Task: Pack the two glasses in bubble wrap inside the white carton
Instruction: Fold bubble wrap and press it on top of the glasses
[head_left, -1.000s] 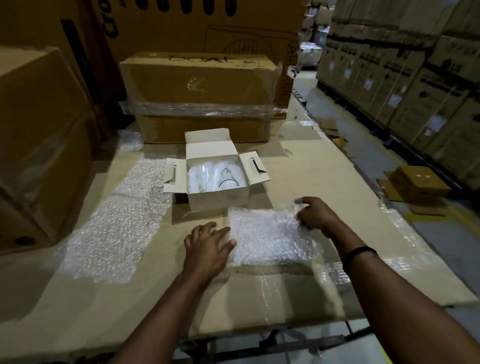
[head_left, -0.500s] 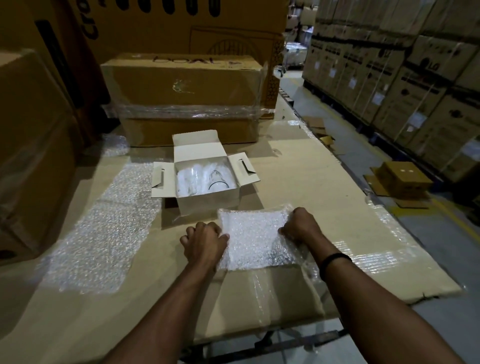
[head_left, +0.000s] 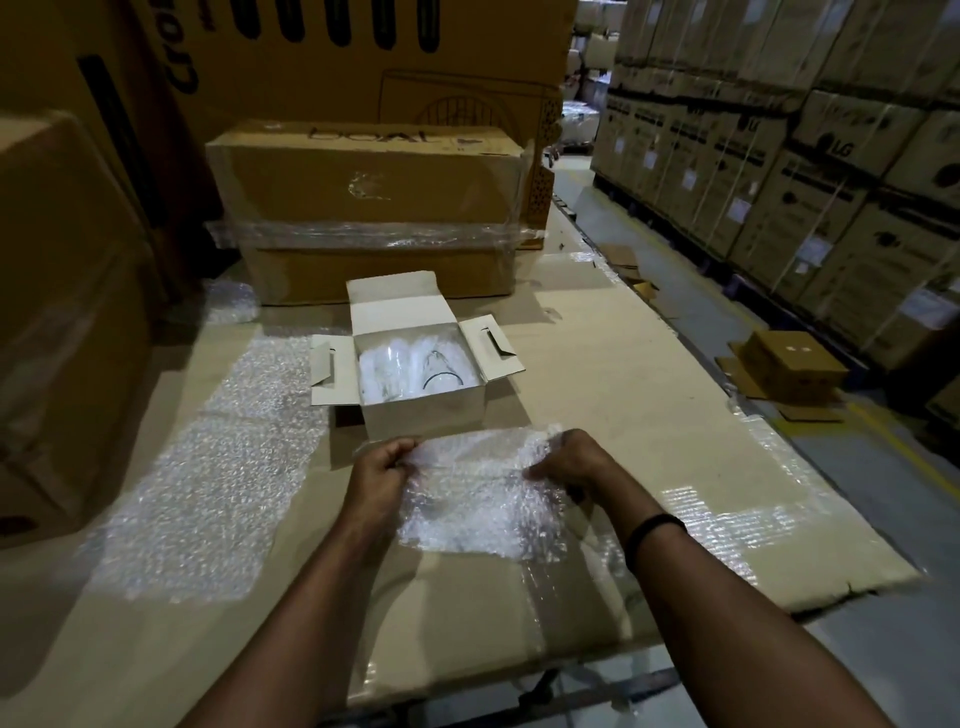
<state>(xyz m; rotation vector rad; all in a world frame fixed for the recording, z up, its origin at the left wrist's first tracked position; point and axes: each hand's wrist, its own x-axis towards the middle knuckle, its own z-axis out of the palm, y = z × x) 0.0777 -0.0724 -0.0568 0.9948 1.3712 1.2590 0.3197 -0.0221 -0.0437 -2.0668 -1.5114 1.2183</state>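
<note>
Holding: the left grip (head_left: 382, 467) and the right grip (head_left: 571, 457) each grasp one side of the small bubble wrap sheet (head_left: 478, 504).
Left grip state: clenched on the sheet's left edge, fingers curled over the film.
Right grip state: clenched on the sheet's right edge, thumb on top; a dark wristband (head_left: 655, 527) sits on that forearm.
Small sheet position: stretched between the two grips, just in front of the white carton (head_left: 426, 413). Its far edge is raised; whether its near edge touches the worktop (head_left: 623, 364) cannot be determined.
White carton: open, standing upright on the worktop, with the rear lid (head_left: 400, 301) up and the side flaps (head_left: 493, 345) spread outward.
Carton contents: whitish wrapped material fills the interior. One glass (head_left: 441, 376) shows by its dark round rim on the right side. A second glass cannot be made out in the wrapping.
Worktop surface: covered in flat brown cardboard with strips of clear tape.
Large bubble wrap sheet (head_left: 218, 467): lies flat on the worktop, to the left of the carton and apart from both grips.
Loose wrap (head_left: 228, 301): a crumpled piece beyond the large sheet.
Brown box (head_left: 363, 208): long, banded with clear film, directly behind the carton.
Aisle: stacked cartons (head_left: 779, 156) line the right side; a small brown box (head_left: 789, 364) rests on the floor.
</note>
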